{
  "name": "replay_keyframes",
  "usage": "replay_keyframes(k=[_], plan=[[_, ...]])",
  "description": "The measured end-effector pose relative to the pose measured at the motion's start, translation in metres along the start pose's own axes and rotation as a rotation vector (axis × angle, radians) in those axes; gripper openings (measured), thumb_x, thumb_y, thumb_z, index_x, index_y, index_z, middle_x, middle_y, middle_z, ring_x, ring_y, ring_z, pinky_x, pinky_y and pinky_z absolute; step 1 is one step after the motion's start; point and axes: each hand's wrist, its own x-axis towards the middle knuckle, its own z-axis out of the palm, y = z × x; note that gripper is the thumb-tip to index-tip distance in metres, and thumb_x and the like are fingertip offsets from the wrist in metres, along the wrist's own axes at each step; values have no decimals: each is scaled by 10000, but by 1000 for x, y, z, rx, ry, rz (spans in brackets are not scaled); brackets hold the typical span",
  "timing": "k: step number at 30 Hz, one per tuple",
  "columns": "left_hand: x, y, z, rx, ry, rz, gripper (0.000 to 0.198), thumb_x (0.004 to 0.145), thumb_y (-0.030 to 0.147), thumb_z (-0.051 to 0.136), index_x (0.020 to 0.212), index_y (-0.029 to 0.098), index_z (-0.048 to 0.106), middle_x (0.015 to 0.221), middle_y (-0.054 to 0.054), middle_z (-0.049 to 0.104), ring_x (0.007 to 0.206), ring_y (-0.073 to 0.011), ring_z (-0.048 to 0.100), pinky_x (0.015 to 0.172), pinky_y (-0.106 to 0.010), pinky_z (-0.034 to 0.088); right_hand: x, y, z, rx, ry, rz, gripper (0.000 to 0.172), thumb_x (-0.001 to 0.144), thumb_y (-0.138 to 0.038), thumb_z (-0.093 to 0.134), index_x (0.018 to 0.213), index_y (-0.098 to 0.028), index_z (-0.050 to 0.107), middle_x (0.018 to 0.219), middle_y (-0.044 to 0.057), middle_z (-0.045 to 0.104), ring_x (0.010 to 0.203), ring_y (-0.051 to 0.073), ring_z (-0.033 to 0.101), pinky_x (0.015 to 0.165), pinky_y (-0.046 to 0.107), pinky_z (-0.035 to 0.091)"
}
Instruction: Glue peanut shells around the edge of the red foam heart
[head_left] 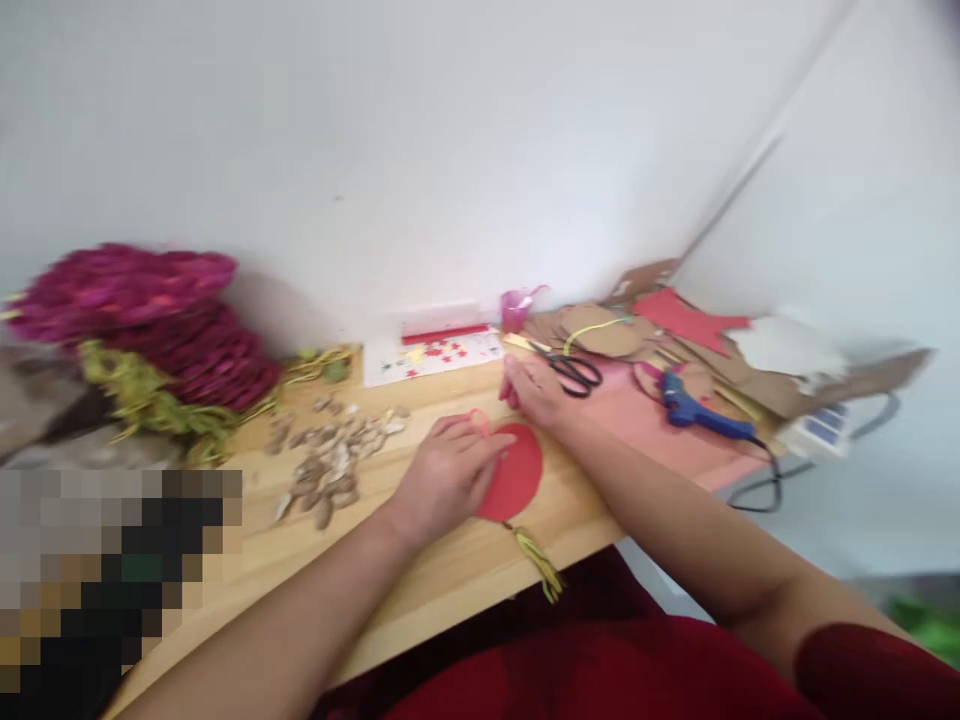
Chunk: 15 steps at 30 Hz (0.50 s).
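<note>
Bright diffuse light, pale wall (420,150), soft shadows, blur throughout, pixelated lower-left corner

The left forearm (322,580) rises from seven o'clock, slanting towards one or two; its hand (442,470) lies back uppermost, fingers (489,450) bent. The right forearm (660,500) reaches in from four o'clock towards ten, elbow bent, its hand (536,392) near the left at two o'clock, fingers curled, blurred.
</note>
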Motion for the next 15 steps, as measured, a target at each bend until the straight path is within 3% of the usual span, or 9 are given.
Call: replay_keyframes(k=[3, 5, 8, 11, 15], plan=[[1, -4, 0, 3, -1, 19, 292, 941, 114, 564, 1195, 209, 671, 946, -28, 785, 849, -176, 694, 960, -410, 511, -4, 6, -25, -93, 143, 40, 308, 1017, -424, 536, 981, -158, 687, 882, 24, 717, 760, 152, 680, 748, 345, 565], [1, -4, 0, 11, -5, 21, 281, 947, 129, 557, 1188, 219, 670, 985, -29, 788, 825, -174, 699, 977, -434, 515, -16, 14, -53, -179, 243, 68, 316, 1043, -365, 454, 992, -175, 702, 937, 59, 733, 904, 200, 683, 866, 396, 530], [0, -3, -1, 13, -26, -9, 268, 954, 167, 548, 1180, 238, 674, 1043, -33, 788, 852, -186, 718, 996, -463, 522, -47, 35, -102, -332, 331, 140, 252, 970, -361, 543, 934, -198, 732, 1063, 134, 733, 1142, 317, 598, 1027, 482, 423], [-1, -3, 0, 3, -53, -34, 266, 958, 189, 543, 1182, 251, 672, 1062, -25, 788, 891, -191, 727, 1013, -476, 520, -81, 69, -145, -457, 325, 271, 177, 929, -279, 599, 1026, -191, 719, 1184, 138, 705, 1251, 339, 540, 1087, 533, 368], [-1, -2, 0, 1, -46, -38, 250, 962, 208, 545, 1165, 251, 685, 1061, -19, 790, 897, -192, 733, 1021, -479, 520, -114, 107, -173, -549, 194, 481, 309, 933, -360, 668, 1177, -170, 662, 1207, 92, 674, 1122, 268, 633, 985, 527, 489]])
